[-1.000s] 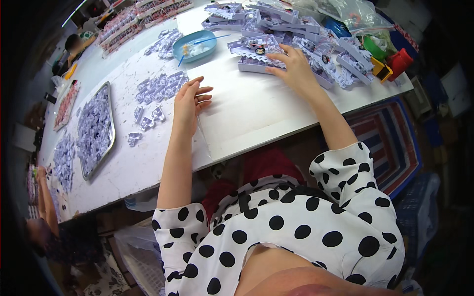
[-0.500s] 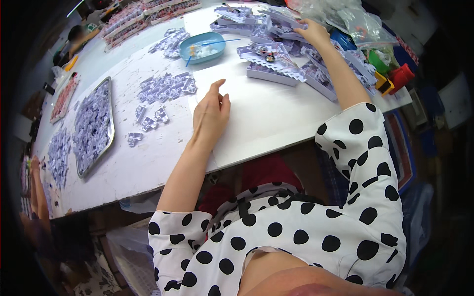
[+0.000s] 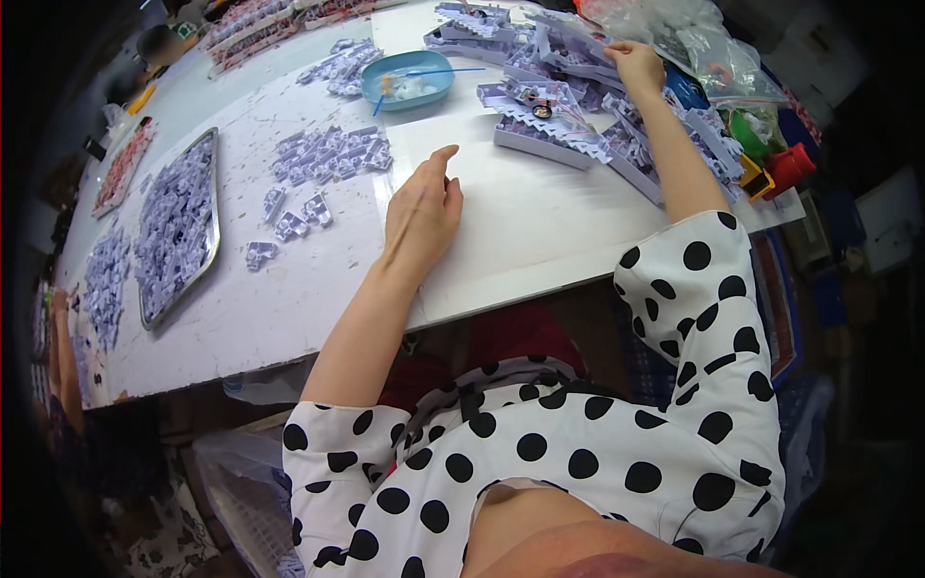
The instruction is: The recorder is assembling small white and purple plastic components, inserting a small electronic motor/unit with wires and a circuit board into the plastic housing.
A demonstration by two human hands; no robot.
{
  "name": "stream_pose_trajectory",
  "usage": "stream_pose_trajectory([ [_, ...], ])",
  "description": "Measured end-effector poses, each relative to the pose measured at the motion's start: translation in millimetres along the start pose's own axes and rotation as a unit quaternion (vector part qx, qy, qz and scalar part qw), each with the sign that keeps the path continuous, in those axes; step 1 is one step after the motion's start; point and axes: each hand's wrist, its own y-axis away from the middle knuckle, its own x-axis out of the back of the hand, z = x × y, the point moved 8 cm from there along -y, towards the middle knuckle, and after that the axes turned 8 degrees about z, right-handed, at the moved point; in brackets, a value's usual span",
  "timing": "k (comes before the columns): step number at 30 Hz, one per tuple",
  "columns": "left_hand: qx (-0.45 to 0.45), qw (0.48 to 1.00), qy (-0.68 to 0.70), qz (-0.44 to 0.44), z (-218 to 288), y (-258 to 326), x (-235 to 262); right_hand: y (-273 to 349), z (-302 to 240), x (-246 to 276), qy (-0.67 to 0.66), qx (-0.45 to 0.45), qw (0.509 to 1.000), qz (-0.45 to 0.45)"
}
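Observation:
At the far right of the table, my right hand is closed with its fingertips on the end of a long lilac plastic tray. This tray lies on a heap of similar lilac trays, some with toothed edges and filled with small parts. In front of the heap sits another lilac tray with a small dark round part on top. My left hand lies near the table's front edge, fingers loosely stretched and thumb apart, holding nothing. Small lilac plastic pieces are spread to its left.
A blue bowl holds whitish bits, with thin blue sticks across it. A metal tray full of lilac pieces stands at the left. Beside the heap are clear plastic bags and a red container. Another person's arm shows at far left.
The whole view has shifted slightly. My right hand stays at the end of the long lilac tray, and my left hand has barely moved on the table.

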Motion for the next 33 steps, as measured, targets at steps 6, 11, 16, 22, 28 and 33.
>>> stream_pose_trajectory([
  [6, -0.009, 1.0, 0.011, 0.012, 1, -1, 2, -4, -10, 29, -0.097, 0.031, 0.994, 0.037],
  [11, 0.068, 0.996, 0.027, 0.042, -6, -8, 20, 50, -61, 81, -0.262, 0.07, 0.963, -0.014],
  [16, 0.151, 0.941, 0.222, 0.207, -31, -13, 57, 161, -107, 125, -0.414, 0.187, 0.886, -0.09],
  [22, 0.087, 0.896, 0.272, 0.339, -20, 1, 99, 268, -129, 125, -0.401, 0.226, 0.879, -0.127],
  [28, 0.146, 0.934, 0.232, 0.228, -19, 43, 112, 296, -137, 109, -0.352, 0.302, 0.877, -0.129],
  [33, 0.237, 0.933, 0.164, 0.215, -45, 91, 124, 292, -134, 111, -0.39, 0.266, 0.872, -0.132],
])
